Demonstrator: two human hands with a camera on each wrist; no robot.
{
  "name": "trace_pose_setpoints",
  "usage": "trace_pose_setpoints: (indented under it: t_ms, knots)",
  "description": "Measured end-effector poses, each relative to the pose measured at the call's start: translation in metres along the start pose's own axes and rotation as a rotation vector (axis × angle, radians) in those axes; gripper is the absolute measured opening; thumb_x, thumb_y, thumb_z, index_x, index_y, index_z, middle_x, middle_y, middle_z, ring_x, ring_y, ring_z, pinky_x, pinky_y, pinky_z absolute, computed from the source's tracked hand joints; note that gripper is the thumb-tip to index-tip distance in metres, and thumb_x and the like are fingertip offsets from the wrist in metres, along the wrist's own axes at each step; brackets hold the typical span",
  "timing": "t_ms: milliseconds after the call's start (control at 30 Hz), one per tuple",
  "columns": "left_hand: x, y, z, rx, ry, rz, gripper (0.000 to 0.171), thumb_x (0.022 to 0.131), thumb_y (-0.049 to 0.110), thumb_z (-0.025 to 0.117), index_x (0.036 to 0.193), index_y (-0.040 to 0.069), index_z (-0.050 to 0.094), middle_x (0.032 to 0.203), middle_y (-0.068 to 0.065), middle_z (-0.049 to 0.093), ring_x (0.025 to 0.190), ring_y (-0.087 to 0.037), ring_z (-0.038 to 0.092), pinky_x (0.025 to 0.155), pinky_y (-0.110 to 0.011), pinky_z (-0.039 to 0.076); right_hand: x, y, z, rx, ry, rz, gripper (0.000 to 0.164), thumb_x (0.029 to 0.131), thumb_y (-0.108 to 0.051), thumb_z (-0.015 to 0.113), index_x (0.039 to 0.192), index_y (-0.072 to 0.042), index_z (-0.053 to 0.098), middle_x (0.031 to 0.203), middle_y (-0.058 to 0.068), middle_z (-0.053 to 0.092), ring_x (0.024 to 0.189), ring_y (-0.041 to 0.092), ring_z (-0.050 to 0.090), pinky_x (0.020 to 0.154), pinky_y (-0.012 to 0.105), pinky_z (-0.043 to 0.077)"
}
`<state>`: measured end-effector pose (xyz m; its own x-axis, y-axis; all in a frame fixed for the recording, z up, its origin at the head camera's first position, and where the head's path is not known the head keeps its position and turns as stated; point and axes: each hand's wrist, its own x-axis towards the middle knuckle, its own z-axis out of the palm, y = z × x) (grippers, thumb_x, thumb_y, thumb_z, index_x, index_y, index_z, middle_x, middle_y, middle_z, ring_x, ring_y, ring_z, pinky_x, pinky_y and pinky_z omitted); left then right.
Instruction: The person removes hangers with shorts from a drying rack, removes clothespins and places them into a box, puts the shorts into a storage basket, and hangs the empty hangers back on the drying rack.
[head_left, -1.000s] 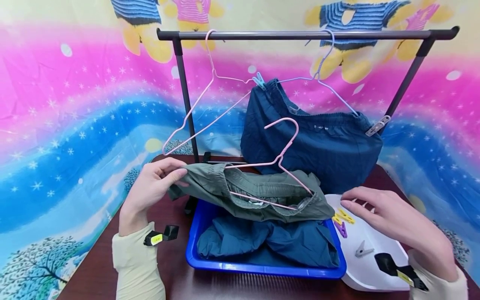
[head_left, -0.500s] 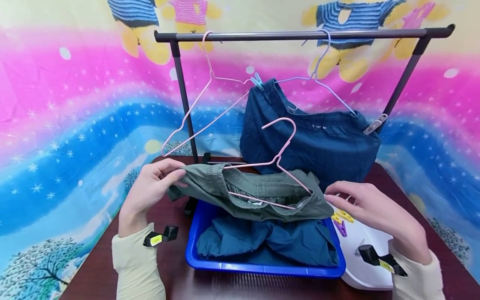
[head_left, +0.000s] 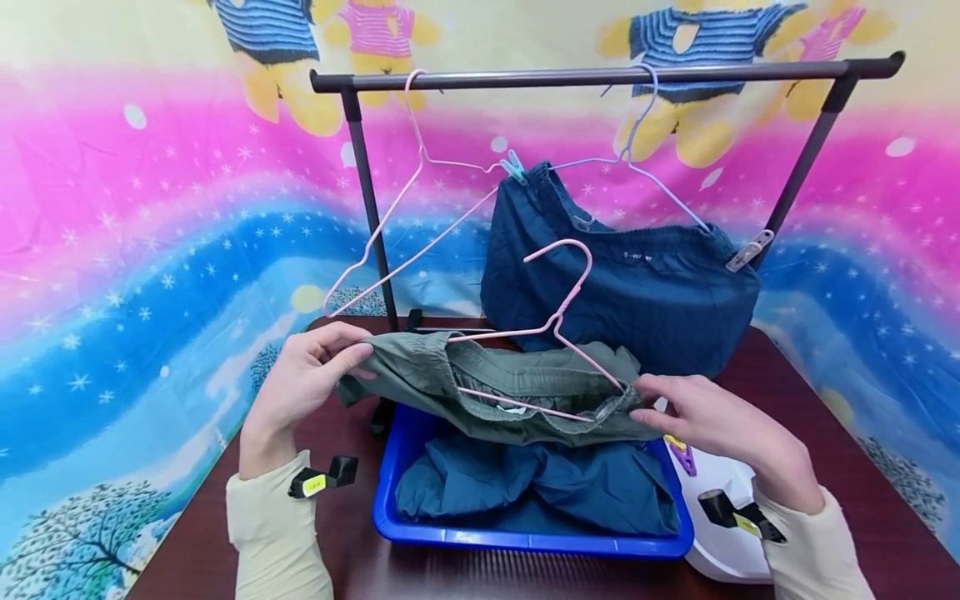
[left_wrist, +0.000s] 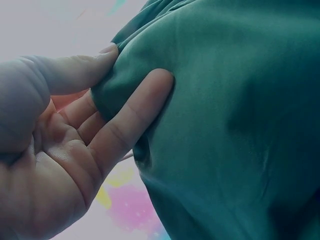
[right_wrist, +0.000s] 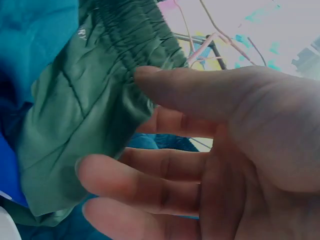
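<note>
A pair of olive-green shorts (head_left: 420,375) with an elastic waistband lies across the front of the view, over a blue basket (head_left: 525,542). Inside its waist opening is a pink hanger (head_left: 573,292), its hook standing up. My left hand (head_left: 307,383) pinches the shorts' left edge between thumb and fingers; the left wrist view shows the cloth between them. At the other end, my right hand (head_left: 712,417) pinches the waistband's right corner near the hanger's end. In the right wrist view the thumb lies on the gathered waistband, one finger behind it and the others loosely spread.
Behind stands a dark rack (head_left: 480,81). From it hang a bare pink hanger (head_left: 375,233) and navy shorts (head_left: 622,283) clipped to a blue hanger (head_left: 637,133). More navy cloth (head_left: 525,483) fills the basket. A white tray (head_left: 727,517) with clothespins (head_left: 681,457) stands right.
My right hand has moved left from above the white tray to the green shorts and taken hold of the waistband's right corner. The left hand keeps its pinch in place.
</note>
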<state>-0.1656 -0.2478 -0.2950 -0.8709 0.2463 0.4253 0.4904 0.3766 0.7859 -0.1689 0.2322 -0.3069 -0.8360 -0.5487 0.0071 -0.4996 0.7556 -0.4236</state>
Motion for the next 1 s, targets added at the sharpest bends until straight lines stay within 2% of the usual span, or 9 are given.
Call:
trace_pose_setpoints:
  t_ms: [67,133,267,400,500,633,733,867,1000]
  knots:
    - [0.0,0.0,0.0,0.001,-0.001,0.0,0.017,0.098,0.012,0.06,0.11,0.004,0.068,0.088,0.003,0.074,0.076,-0.014,0.074,0.076,-0.025,0.056,0.001,0.002,0.001,0.005,-0.014,-0.014,0.008,0.096,-0.022,0.063,0.093,-0.02,0.057,0.079,-0.008,0.056,0.074,0.006,0.057,0.06,0.021,0.047]
    - [0.0,0.001,0.0,0.01,0.0,0.004,0.016,0.098,0.011,0.06,0.11,0.004,0.068,0.087,0.003,0.074,0.076,-0.014,0.073,0.075,-0.025,0.056,0.001,0.003,0.001,0.01,-0.018,-0.032,0.013,0.095,-0.017,0.063,0.087,-0.02,0.054,0.071,-0.01,0.048,0.067,0.004,0.053,0.056,0.021,0.044]
    - [-0.001,0.002,0.0,0.036,-0.005,0.019,0.015,0.098,0.011,0.06,0.109,0.006,0.069,0.086,0.0,0.074,0.074,-0.013,0.073,0.072,-0.026,0.056,-0.003,0.004,-0.001,0.008,0.033,-0.073,0.019,0.095,-0.015,0.063,0.082,-0.021,0.053,0.066,-0.012,0.041,0.06,0.0,0.047,0.053,0.021,0.041]
    - [-0.002,0.002,0.0,0.047,-0.012,0.035,0.015,0.097,0.009,0.06,0.11,0.006,0.068,0.084,-0.003,0.074,0.073,-0.013,0.073,0.069,-0.027,0.057,-0.008,0.003,-0.004,-0.057,0.157,-0.115,0.017,0.094,-0.015,0.066,0.082,-0.024,0.057,0.067,-0.015,0.043,0.061,-0.002,0.045,0.054,0.019,0.04]
    - [-0.002,0.0,0.0,0.049,-0.031,0.041,0.015,0.097,0.009,0.06,0.109,0.007,0.068,0.085,-0.005,0.074,0.073,-0.014,0.073,0.069,-0.027,0.057,-0.013,0.003,-0.008,-0.136,0.297,-0.168,0.015,0.088,-0.011,0.072,0.089,-0.024,0.065,0.074,-0.017,0.052,0.066,-0.004,0.046,0.056,0.019,0.042]
    - [0.0,-0.002,0.001,0.071,-0.079,0.033,0.015,0.098,0.01,0.06,0.109,0.01,0.069,0.09,-0.004,0.072,0.076,-0.013,0.072,0.071,-0.029,0.057,-0.022,0.004,-0.013,-0.209,0.5,-0.252,0.033,0.073,-0.001,0.081,0.096,-0.022,0.072,0.083,-0.016,0.059,0.074,-0.004,0.044,0.058,0.014,0.039]
    - [0.001,-0.001,0.002,0.115,-0.112,0.022,0.014,0.098,0.013,0.061,0.108,0.014,0.07,0.089,-0.001,0.07,0.075,-0.012,0.068,0.067,-0.027,0.054,-0.025,0.004,-0.017,-0.208,0.603,-0.303,0.041,0.066,0.005,0.084,0.096,-0.02,0.073,0.085,-0.015,0.058,0.077,-0.002,0.041,0.059,0.011,0.036]
    - [0.001,0.001,0.004,0.191,-0.119,-0.002,0.013,0.097,0.018,0.063,0.107,0.019,0.07,0.083,0.002,0.064,0.067,-0.012,0.054,0.059,-0.026,0.044,-0.025,0.002,-0.019,-0.17,0.669,-0.345,0.046,0.062,0.01,0.083,0.097,-0.019,0.072,0.088,-0.013,0.059,0.077,-0.005,0.043,0.062,0.01,0.039]
    - [0.0,0.002,0.006,0.246,-0.099,-0.02,0.012,0.096,0.02,0.064,0.106,0.021,0.071,0.09,0.004,0.066,0.07,-0.01,0.052,0.061,-0.026,0.043,-0.022,0.001,-0.017,-0.135,0.669,-0.379,0.051,0.063,0.012,0.082,0.101,-0.02,0.07,0.091,-0.014,0.063,0.076,-0.007,0.049,0.066,0.008,0.044]
